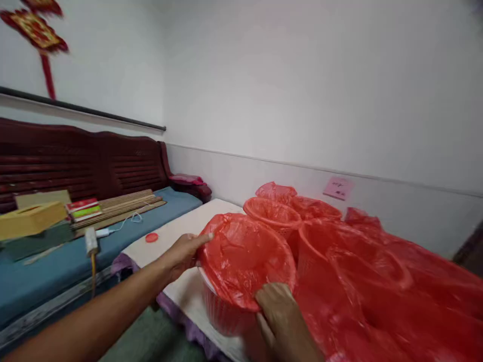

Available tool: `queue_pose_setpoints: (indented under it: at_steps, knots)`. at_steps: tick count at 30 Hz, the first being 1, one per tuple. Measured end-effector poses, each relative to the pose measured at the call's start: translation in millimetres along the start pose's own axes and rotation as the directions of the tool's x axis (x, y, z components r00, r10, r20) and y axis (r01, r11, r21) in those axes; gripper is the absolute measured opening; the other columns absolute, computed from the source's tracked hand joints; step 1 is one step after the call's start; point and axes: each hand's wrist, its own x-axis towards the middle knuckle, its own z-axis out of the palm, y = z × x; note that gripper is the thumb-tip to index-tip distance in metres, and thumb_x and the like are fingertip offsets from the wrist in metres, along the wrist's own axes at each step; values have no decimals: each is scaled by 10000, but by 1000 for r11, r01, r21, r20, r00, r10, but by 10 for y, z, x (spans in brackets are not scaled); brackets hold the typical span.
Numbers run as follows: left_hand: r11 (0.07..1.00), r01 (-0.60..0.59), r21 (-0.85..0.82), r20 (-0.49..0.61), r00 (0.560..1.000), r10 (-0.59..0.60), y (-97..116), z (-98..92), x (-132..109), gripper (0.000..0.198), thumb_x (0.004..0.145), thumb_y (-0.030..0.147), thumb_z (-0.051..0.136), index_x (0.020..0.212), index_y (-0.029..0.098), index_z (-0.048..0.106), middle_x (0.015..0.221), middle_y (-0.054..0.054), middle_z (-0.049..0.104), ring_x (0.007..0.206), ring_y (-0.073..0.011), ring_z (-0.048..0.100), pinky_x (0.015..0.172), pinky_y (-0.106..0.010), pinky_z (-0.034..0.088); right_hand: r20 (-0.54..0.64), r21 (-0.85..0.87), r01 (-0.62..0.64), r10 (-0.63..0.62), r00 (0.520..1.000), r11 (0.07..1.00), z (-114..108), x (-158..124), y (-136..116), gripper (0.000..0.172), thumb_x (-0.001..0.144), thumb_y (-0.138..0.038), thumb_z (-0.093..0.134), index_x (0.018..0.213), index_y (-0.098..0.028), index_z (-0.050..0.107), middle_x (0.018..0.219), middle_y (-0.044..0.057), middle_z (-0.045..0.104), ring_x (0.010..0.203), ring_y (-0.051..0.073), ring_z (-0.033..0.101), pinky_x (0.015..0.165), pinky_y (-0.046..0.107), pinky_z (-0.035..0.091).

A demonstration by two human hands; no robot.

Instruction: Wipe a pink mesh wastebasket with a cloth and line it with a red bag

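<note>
"While the left arm [109, 311] slants up from the lower left corner, what is its hand doing?"

"The left hand [185, 254] meets the rim at the centre of the frame, thumb laid over the red bag [245, 246], the other fingers tucked lower on the outside, pinching the bag's edge there."

"And the right hand [279, 309]?"

"It comes up from the bottom edge, right of centre, back upward, fingers curled together on the bag's near edge; their tips are hidden."

"Where's the basket [228, 312]?"

"Upright on the pale surface [188, 296], lower centre, the bag lining its mouth. Other red-lined baskets [271, 211] crowd the right side."
</note>
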Motion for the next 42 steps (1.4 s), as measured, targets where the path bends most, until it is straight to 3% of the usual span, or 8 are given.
queue_pose_setpoints:
  at_steps: [4, 8, 15, 21, 25, 28, 33, 42]
  knots:
    - [999, 2, 54, -11, 1000, -2, -1, 52, 36, 150, 572, 269, 657, 587, 135, 591, 489, 8, 589, 440, -91, 521, 470, -204, 389, -14, -1, 6, -6, 1000, 1000, 18, -5, 11, 190, 745, -21, 503, 712, -200, 447, 727, 14, 543, 696, 181, 450, 669, 314, 322]
    - [999, 4, 36, -42, 999, -3, -17, 56, 25, 69, 522, 189, 551, 563, 141, 578, 502, 3, 600, 447, -87, 527, 492, -205, 418, -22, -17, 3, -3, 1000, 1000, -1, 2, -12, 201, 723, -16, 515, 710, -204, 444, 724, 9, 543, 693, 180, 443, 665, 313, 317]
    - [1000, 7, -6, -116, 993, -8, -81, -64, -14, 114, 509, 152, 509, 614, 163, 552, 548, 29, 605, 514, -92, 573, 565, -218, 499, -27, -41, 12, -13, 1000, 999, -12, -13, -35, 195, 727, -33, 531, 711, -209, 450, 732, 10, 553, 703, 187, 458, 669, 316, 323]
    - [997, 5, 75, -150, 989, 7, -155, -182, 11, 141, 593, 101, 586, 718, 145, 634, 598, 9, 645, 539, -99, 561, 451, -164, 458, -33, -47, 25, -27, 999, 999, -19, 34, -22, 189, 746, -31, 502, 710, -209, 447, 719, 16, 546, 685, 185, 448, 662, 317, 325]
    - [997, 64, -48, -173, 982, -71, -265, -198, -17, 105, 676, 77, 606, 740, 158, 588, 617, 7, 660, 544, -112, 602, 477, -202, 522, -34, -39, 22, -24, 999, 999, -9, 33, 4, 187, 756, -44, 517, 706, -208, 442, 721, 16, 541, 696, 189, 449, 660, 318, 321]
    - [971, 127, -204, -113, 982, -152, -361, -210, -72, 86, 775, 81, 592, 705, 131, 581, 625, -27, 671, 537, -111, 633, 543, -227, 567, -36, -40, 15, -17, 999, 999, 6, 11, 14, 184, 759, -47, 519, 711, -209, 447, 723, 14, 537, 697, 189, 446, 666, 325, 322]
    - [866, 190, -462, -12, 975, -220, -571, -219, -89, 123, 857, 19, 524, 872, 45, 643, 792, -122, 736, 691, -136, 717, 719, -236, 599, -31, -29, -5, 5, 1000, 1000, 4, -7, -1, 193, 759, -41, 523, 713, -211, 444, 732, 14, 540, 703, 189, 446, 668, 329, 326]
    - [723, 170, -670, 29, 979, -203, -854, -107, -60, 194, 872, -32, 459, 947, 61, 612, 760, -80, 726, 700, -124, 718, 726, -228, 596, 115, -25, -36, 38, 993, 999, -56, -15, 49, 157, 803, -98, 572, 755, -206, 468, 796, 13, 559, 771, 195, 463, 724, 349, 340]
